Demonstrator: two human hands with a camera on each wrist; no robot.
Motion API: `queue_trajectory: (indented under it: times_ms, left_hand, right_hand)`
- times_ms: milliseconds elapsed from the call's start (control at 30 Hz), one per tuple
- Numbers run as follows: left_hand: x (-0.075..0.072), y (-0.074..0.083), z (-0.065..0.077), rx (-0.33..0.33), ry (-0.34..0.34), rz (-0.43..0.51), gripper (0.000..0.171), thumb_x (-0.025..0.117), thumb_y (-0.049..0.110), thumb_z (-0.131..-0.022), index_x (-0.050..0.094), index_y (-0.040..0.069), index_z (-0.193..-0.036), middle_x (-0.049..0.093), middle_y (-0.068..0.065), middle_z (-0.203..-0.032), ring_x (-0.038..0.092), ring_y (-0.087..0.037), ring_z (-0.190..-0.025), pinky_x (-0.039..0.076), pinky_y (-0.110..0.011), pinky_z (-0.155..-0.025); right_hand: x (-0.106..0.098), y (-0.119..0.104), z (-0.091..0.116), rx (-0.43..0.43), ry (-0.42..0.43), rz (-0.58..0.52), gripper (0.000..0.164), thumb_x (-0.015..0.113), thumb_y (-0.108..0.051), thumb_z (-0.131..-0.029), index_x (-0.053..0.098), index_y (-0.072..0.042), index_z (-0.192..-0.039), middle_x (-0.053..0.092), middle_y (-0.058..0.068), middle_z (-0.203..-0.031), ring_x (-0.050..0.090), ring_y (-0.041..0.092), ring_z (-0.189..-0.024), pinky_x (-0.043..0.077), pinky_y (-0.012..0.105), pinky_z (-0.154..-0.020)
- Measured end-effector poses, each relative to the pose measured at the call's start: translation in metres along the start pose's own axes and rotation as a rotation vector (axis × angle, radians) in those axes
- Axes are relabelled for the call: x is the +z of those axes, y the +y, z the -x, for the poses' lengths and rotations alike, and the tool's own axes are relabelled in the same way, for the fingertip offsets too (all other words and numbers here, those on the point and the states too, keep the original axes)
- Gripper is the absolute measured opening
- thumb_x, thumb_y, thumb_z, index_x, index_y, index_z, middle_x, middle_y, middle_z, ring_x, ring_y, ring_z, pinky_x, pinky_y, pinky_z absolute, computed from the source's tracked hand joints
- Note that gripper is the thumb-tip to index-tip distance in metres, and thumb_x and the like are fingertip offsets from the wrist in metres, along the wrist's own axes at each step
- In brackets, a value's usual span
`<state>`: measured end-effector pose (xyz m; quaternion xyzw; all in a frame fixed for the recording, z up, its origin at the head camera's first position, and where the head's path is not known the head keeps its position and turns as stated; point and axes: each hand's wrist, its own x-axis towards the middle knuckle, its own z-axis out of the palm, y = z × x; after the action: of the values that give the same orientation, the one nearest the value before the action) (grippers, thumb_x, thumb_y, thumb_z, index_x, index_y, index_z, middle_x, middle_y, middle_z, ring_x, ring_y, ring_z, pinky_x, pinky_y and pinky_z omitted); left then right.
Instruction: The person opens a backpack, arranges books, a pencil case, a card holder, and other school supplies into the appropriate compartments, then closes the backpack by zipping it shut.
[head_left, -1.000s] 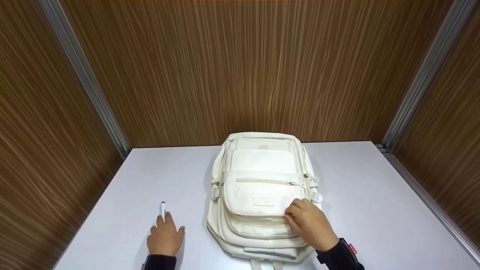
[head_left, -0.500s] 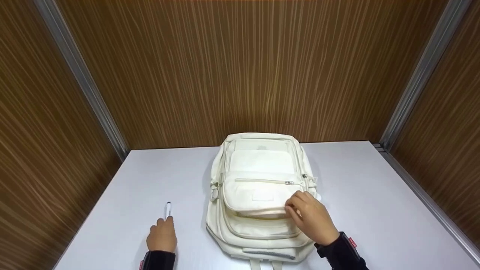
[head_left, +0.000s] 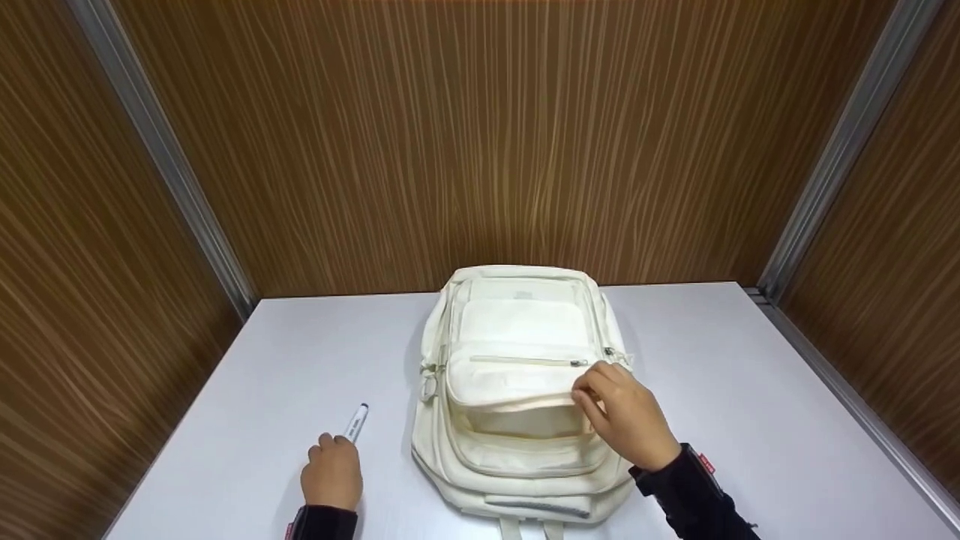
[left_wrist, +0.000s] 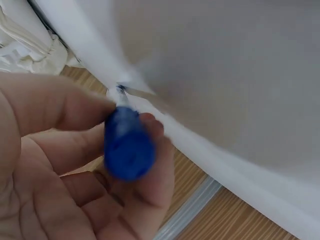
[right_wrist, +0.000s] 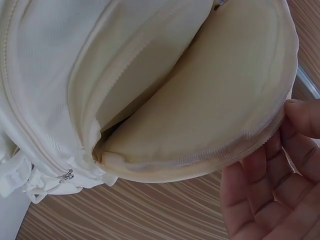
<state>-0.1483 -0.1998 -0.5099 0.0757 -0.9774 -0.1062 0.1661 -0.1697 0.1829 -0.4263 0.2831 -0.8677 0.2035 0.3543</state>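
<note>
A cream backpack (head_left: 525, 322) lies on the white table, its front pocket unzipped. My right hand (head_left: 626, 416) pinches the edge of the pocket flap (right_wrist: 210, 120) between thumb and fingers and holds it raised. In the right wrist view the pocket gapes, showing its pale lining and the zipper teeth along the rim. To the left of the backpack, my left hand (head_left: 332, 472) grips a white marker (head_left: 357, 422) that points up and slightly right. Its blue end (left_wrist: 129, 145) faces the left wrist camera, between thumb and fingers; the fingers hide the middle of the marker.
The white table (head_left: 315, 352) ends at a wood-grain back wall (head_left: 480, 150). Wood-grain side panels (head_left: 82, 262) with metal corner strips stand left and right. A closed zipper (head_left: 525, 360) crosses the flap, and straps (head_left: 511, 529) extend from the backpack's near end.
My left fingers have closed on the marker and tilted it to the right, off its earlier place. My right hand has lifted the flap up and away, widening the pocket's opening.
</note>
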Motion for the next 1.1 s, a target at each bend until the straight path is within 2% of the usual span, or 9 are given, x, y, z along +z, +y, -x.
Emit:
queue_trajectory:
  times_ms: [133, 300, 367, 433, 600, 700, 767, 900, 1100]
  left_hand:
    - [-0.002, 0.005, 0.001, 0.033, 0.022, -0.003, 0.031, 0.063, -0.007, -0.083, 0.059, -0.023, -0.109, 0.056, -0.030, -0.088, 0.058, -0.032, -0.064, 0.052, -0.042, -0.049]
    - [-0.013, 0.017, 0.002, 0.082, 0.006, 0.082, 0.035, 0.064, -0.010, -0.083, 0.060, -0.018, -0.117, 0.054, -0.026, -0.095, 0.058, -0.027, -0.068, 0.052, -0.038, -0.051]
    - [-0.021, 0.024, 0.004, 0.107, 0.021, 0.114, 0.037, 0.064, -0.011, -0.083, 0.060, -0.016, -0.119, 0.054, -0.024, -0.097, 0.059, -0.027, -0.072, 0.052, -0.037, -0.052]
    - [-0.029, 0.033, 0.006, 0.143, 0.062, 0.131, 0.037, 0.064, -0.011, -0.083, 0.060, -0.014, -0.120, 0.054, -0.024, -0.099, 0.059, -0.028, -0.074, 0.051, -0.037, -0.052]
    - [-0.046, 0.053, 0.017, 0.264, 0.232, 0.144, 0.034, 0.065, -0.011, -0.082, 0.064, -0.010, -0.116, 0.055, -0.020, -0.096, 0.058, -0.026, -0.071, 0.049, -0.035, -0.051]
    - [-0.052, 0.064, 0.024, 0.325, 0.284, 0.157, 0.036, 0.066, -0.013, -0.079, 0.065, -0.008, -0.115, 0.055, -0.019, -0.092, 0.056, -0.024, -0.070, 0.049, -0.034, -0.052]
    - [-0.056, 0.071, 0.028, 0.354, 0.291, 0.162, 0.039, 0.067, -0.014, -0.077, 0.065, -0.007, -0.115, 0.056, -0.018, -0.090, 0.055, -0.023, -0.070, 0.048, -0.033, -0.052]
    - [-0.056, 0.084, 0.032, 0.409, 0.260, 0.178, 0.045, 0.067, -0.016, -0.074, 0.064, -0.005, -0.118, 0.056, -0.015, -0.086, 0.050, -0.019, -0.069, 0.045, -0.030, -0.051]
    - [-0.042, 0.106, 0.030, 0.502, 0.219, 0.209, 0.052, 0.063, -0.019, -0.071, 0.059, -0.008, -0.122, 0.054, -0.013, -0.090, 0.050, -0.020, -0.073, 0.048, -0.030, -0.056]
  right_hand:
    - [-0.002, 0.001, -0.005, 0.024, -0.006, -0.021, 0.013, 0.076, -0.009, -0.083, 0.065, -0.016, -0.085, 0.058, -0.006, -0.082, 0.054, 0.009, -0.077, 0.048, 0.024, -0.063]
    - [-0.005, 0.002, -0.011, 0.050, -0.013, -0.034, 0.011, 0.073, -0.009, -0.085, 0.064, -0.015, -0.085, 0.059, -0.006, -0.083, 0.055, 0.009, -0.079, 0.049, 0.024, -0.065]
    - [-0.007, 0.003, -0.014, 0.055, -0.008, -0.038, 0.010, 0.072, -0.009, -0.086, 0.064, -0.015, -0.085, 0.059, -0.005, -0.083, 0.055, 0.010, -0.080, 0.050, 0.025, -0.065]
    - [-0.008, 0.003, -0.017, 0.058, -0.002, -0.045, 0.008, 0.072, -0.009, -0.086, 0.065, -0.013, -0.085, 0.061, -0.005, -0.084, 0.057, 0.012, -0.081, 0.051, 0.026, -0.066]
    - [-0.011, 0.004, -0.023, 0.072, 0.005, -0.057, 0.008, 0.072, -0.006, -0.086, 0.066, -0.011, -0.086, 0.061, -0.004, -0.084, 0.057, 0.012, -0.080, 0.050, 0.026, -0.066]
    - [-0.012, 0.004, -0.027, 0.067, 0.011, -0.052, 0.009, 0.072, -0.005, -0.085, 0.065, -0.011, -0.086, 0.060, -0.004, -0.082, 0.055, 0.013, -0.078, 0.049, 0.027, -0.065]
    - [-0.012, 0.005, -0.029, 0.061, 0.014, -0.050, 0.011, 0.072, -0.004, -0.085, 0.065, -0.011, -0.085, 0.060, -0.004, -0.082, 0.055, 0.012, -0.077, 0.048, 0.027, -0.065]
    - [-0.013, 0.004, -0.030, 0.061, 0.017, -0.050, 0.012, 0.072, -0.004, -0.085, 0.064, -0.012, -0.085, 0.059, -0.003, -0.081, 0.053, 0.011, -0.076, 0.046, 0.026, -0.064]
    - [-0.013, 0.004, -0.029, 0.081, 0.001, -0.058, 0.007, 0.071, -0.007, -0.087, 0.065, -0.011, -0.085, 0.059, -0.003, -0.081, 0.053, 0.012, -0.076, 0.047, 0.027, -0.065]
